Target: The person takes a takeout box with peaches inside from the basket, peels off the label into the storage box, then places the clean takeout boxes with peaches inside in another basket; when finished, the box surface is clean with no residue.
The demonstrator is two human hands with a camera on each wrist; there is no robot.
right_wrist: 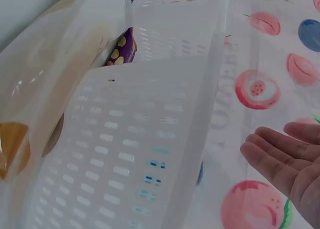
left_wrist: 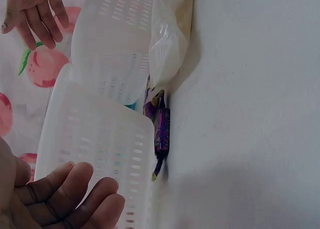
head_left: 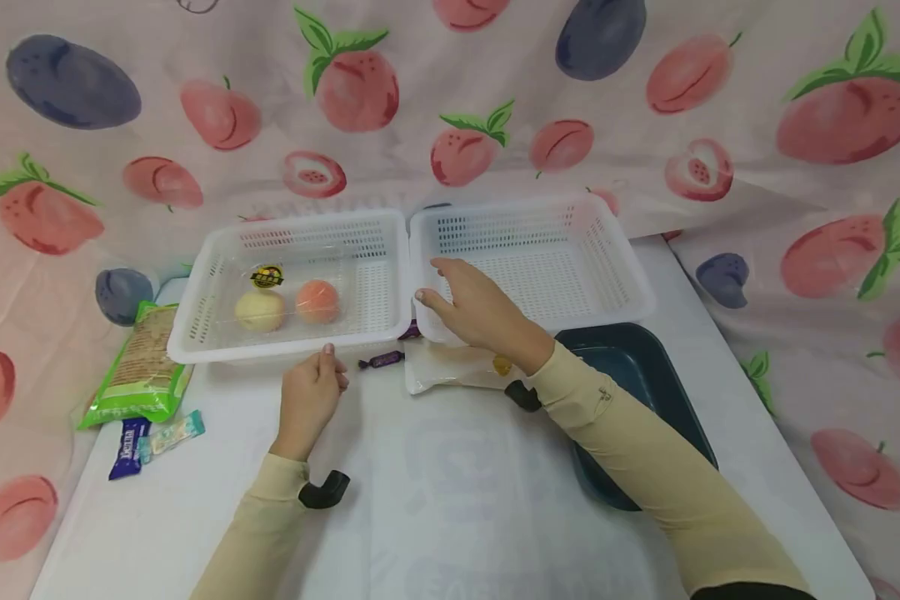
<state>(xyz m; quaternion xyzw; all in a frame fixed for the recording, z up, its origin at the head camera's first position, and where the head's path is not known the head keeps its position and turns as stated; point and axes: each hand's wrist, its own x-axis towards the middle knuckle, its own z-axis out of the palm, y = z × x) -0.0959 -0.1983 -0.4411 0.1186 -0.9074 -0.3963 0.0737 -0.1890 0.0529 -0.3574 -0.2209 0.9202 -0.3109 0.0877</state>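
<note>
Head view: right hand (head_left: 487,315), fingers extended, empty above the right basket (head_left: 621,279); left hand (head_left: 310,398), loosely curled, empty near the left basket (head_left: 232,353). Left wrist: purple candy (left_wrist: 162,131) beside that basket. Right wrist: clear packet (right_wrist: 55,59) beside the right basket.

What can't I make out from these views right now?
Head: middle of the dark tray, hidden by the right sleeve.
Head: print on the green bag, too small to read.
Right wrist: part of the purple packet, hidden by the right basket.
Left wrist: rest of the left hand, cut off by the left edge.
</note>
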